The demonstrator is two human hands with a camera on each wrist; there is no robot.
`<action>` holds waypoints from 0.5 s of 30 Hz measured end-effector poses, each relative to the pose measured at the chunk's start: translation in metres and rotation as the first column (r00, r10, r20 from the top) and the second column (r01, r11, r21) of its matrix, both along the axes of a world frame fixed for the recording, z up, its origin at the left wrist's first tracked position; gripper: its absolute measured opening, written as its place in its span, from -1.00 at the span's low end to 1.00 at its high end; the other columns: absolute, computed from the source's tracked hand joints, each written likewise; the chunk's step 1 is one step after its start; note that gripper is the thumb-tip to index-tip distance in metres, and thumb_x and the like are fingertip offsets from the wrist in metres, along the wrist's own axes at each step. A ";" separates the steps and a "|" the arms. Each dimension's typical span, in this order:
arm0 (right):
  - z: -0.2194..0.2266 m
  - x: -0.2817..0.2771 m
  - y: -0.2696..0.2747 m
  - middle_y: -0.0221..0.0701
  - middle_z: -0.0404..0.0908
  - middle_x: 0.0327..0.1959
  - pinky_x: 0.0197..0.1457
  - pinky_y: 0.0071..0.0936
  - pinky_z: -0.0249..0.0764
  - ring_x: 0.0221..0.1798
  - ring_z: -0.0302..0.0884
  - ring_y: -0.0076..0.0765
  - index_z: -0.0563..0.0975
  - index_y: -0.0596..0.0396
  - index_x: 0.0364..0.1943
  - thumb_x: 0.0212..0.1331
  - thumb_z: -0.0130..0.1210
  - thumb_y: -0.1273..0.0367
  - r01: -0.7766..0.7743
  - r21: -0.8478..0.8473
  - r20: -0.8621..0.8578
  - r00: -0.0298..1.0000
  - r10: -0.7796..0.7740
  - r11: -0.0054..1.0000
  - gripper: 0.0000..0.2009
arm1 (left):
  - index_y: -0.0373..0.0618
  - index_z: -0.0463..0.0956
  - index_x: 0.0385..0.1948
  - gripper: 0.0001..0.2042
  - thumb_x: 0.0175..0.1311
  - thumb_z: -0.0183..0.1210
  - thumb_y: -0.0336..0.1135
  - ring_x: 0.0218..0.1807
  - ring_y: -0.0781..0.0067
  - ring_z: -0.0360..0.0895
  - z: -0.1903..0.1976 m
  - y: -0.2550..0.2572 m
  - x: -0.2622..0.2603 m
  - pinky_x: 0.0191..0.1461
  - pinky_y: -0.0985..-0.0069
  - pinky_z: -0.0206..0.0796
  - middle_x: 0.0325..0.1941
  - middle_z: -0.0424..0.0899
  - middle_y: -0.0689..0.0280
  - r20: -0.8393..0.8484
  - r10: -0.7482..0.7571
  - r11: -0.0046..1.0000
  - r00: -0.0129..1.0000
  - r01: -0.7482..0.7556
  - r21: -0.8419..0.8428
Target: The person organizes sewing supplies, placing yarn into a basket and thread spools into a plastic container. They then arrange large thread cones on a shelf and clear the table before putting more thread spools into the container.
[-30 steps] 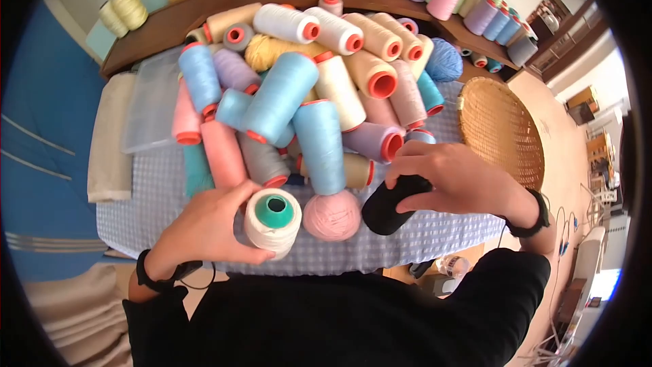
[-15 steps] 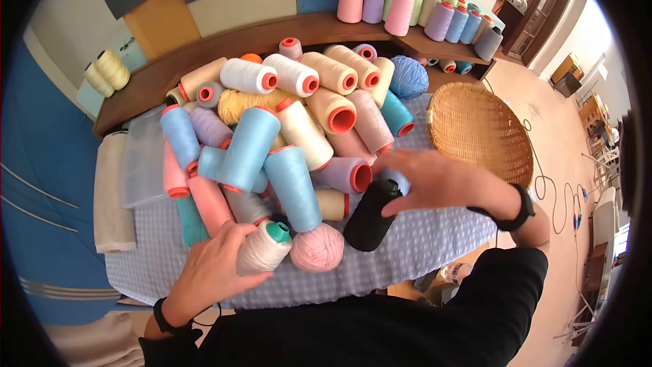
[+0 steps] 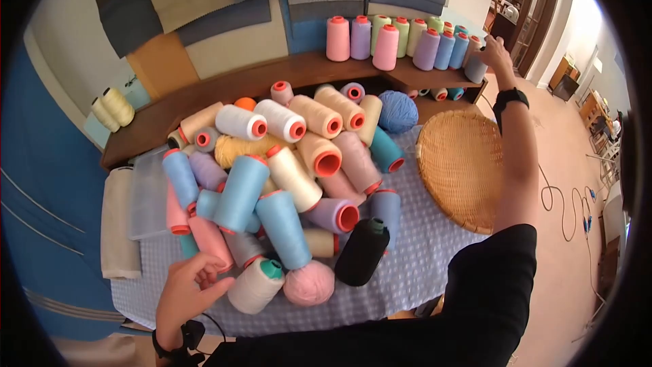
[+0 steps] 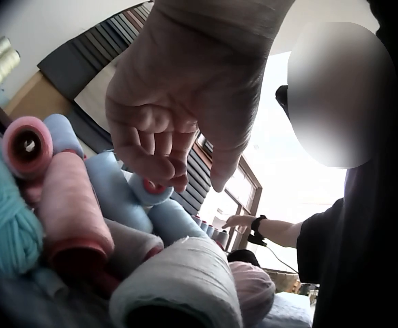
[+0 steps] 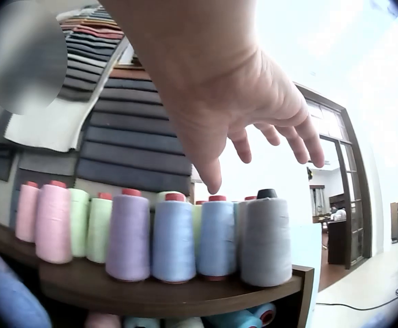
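Note:
My left hand (image 3: 190, 292), fingers loosely bent and holding nothing, hovers just left of the white cone (image 3: 256, 287) with a green tip. In the left wrist view that hand (image 4: 185, 89) hangs above the white cone (image 4: 182, 283). The pink yarn ball (image 3: 309, 283) lies right of this cone, and the black cone (image 3: 363, 251) leans farther right. My right hand (image 3: 499, 58) reaches to the shelf's right end, over the grey cone (image 3: 475, 68). In the right wrist view its spread fingers (image 5: 240, 147) are above the grey cone (image 5: 266, 239) without visible contact.
Many coloured cones are piled on the checked cloth (image 3: 421, 258). A wicker tray (image 3: 462, 163) lies at the right, under my right forearm. Upright cones line the wooden shelf (image 3: 299, 71). A clear plastic lid (image 3: 149, 197) and a cloth roll (image 3: 121, 224) are at the left.
My right hand has let go of the black cone and moved up to the shelf. My left hand has released the white cone and drawn slightly left. The head view has tilted upward.

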State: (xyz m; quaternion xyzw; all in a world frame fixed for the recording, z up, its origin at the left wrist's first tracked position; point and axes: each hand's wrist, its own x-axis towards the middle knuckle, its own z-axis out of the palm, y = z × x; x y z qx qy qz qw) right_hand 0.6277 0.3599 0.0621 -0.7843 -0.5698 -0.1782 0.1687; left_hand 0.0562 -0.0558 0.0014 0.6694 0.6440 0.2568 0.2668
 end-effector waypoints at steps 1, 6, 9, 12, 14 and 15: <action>-0.006 0.013 0.014 -0.04 0.31 0.12 0.13 -0.17 0.39 0.11 0.39 0.07 0.37 0.01 0.10 -0.08 0.21 0.10 0.012 0.002 -0.018 1.000 -0.012 1.000 -0.39 | -0.18 0.51 -0.38 -0.75 -0.11 0.34 -0.39 -0.64 0.63 0.37 -0.001 0.001 -0.002 -0.55 0.67 0.21 -0.66 0.48 0.38 0.003 0.022 0.999 1.000 -0.022 0.038; -0.028 0.047 0.063 0.04 0.43 0.03 0.16 -0.21 0.37 0.12 0.36 0.11 0.36 0.01 0.14 -0.02 0.10 0.26 -0.149 0.070 -0.028 0.988 0.151 0.986 -0.46 | -0.19 0.51 -0.41 -0.78 -0.12 0.32 -0.43 -0.61 0.64 0.44 0.009 0.006 0.006 -0.52 0.70 0.24 -0.65 0.53 0.37 0.021 0.102 0.992 0.995 -0.103 0.071; -0.041 0.071 0.098 -0.04 0.38 0.10 0.14 -0.13 0.37 0.15 0.35 0.10 0.29 -0.20 0.18 -0.06 0.15 0.25 -0.164 0.025 -0.088 0.982 0.165 0.986 -0.40 | -0.20 0.52 -0.39 -0.77 -0.12 0.33 -0.44 -0.62 0.65 0.44 0.010 0.006 0.009 -0.52 0.69 0.25 -0.65 0.53 0.37 0.022 0.111 0.993 0.994 -0.112 0.049; -0.033 0.053 0.072 -0.02 0.45 0.01 0.11 -0.12 0.38 0.13 0.37 0.10 0.27 -0.08 0.14 -0.02 0.08 0.27 -0.179 -0.125 -0.196 0.969 0.153 0.976 -0.47 | -0.19 0.52 -0.38 -0.77 -0.12 0.33 -0.45 -0.61 0.66 0.44 0.008 0.005 0.009 -0.52 0.69 0.25 -0.65 0.53 0.37 0.028 0.117 0.992 0.993 -0.118 0.041; -0.031 0.038 0.057 -0.03 0.47 0.00 0.09 -0.12 0.39 0.11 0.38 0.10 0.29 -0.05 0.08 0.00 0.06 0.26 -0.167 -0.053 -0.130 0.979 0.159 0.984 -0.52 | -0.20 0.52 -0.36 -0.76 -0.11 0.32 -0.45 -0.61 0.66 0.43 0.007 0.004 0.008 -0.51 0.69 0.26 -0.66 0.53 0.37 0.038 0.116 0.993 0.993 -0.116 0.017; -0.032 0.034 0.056 -0.05 0.49 -0.02 0.08 -0.12 0.39 0.09 0.40 0.11 0.31 -0.02 0.03 0.01 0.04 0.25 -0.153 0.025 -0.065 0.986 0.154 0.988 -0.56 | -0.20 0.52 -0.36 -0.76 -0.11 0.32 -0.45 -0.61 0.66 0.43 0.008 0.004 0.009 -0.51 0.69 0.26 -0.66 0.53 0.37 0.036 0.121 0.993 0.992 -0.121 0.014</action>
